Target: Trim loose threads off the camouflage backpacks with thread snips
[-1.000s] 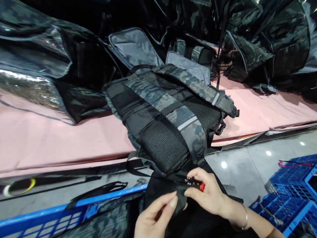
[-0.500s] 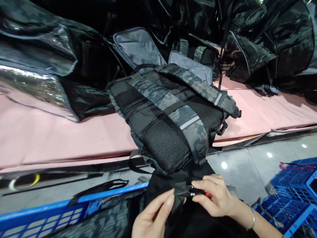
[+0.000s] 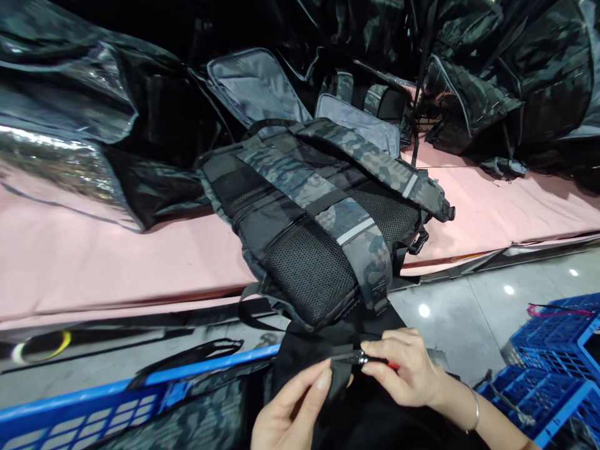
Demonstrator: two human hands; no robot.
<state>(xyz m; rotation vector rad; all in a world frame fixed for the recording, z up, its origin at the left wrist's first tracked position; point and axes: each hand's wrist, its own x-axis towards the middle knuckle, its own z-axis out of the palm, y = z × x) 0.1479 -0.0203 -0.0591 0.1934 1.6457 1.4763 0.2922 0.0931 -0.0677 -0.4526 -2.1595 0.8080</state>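
Low in the view, my left hand (image 3: 296, 403) pinches the end of a dark strap (image 3: 338, 381) between thumb and fingertips. Just to its right, my right hand (image 3: 407, 367) is closed around small snips (image 3: 375, 360) with dark and red handles and shiny metal parts near the strap. Their tips are hard to make out against the dark cloth. Beyond both hands lies a grey camouflage backpack (image 3: 309, 262), its mesh back and shoulder straps facing up. Its lower end overhangs the table edge above black cloth (image 3: 370, 412).
The backpack rests on a pink-covered table (image 3: 187, 259). Other dark camouflage bags (image 3: 487, 94) and a shiny-lined bag (image 3: 70, 162) are piled behind. A blue crate (image 3: 84, 397) stands at lower left, with more blue crates (image 3: 553, 331) on the grey floor at right.
The metal parts of the snips in my right hand have come closer together at the strap. My left hand keeps its pinch. The view has shifted slightly.
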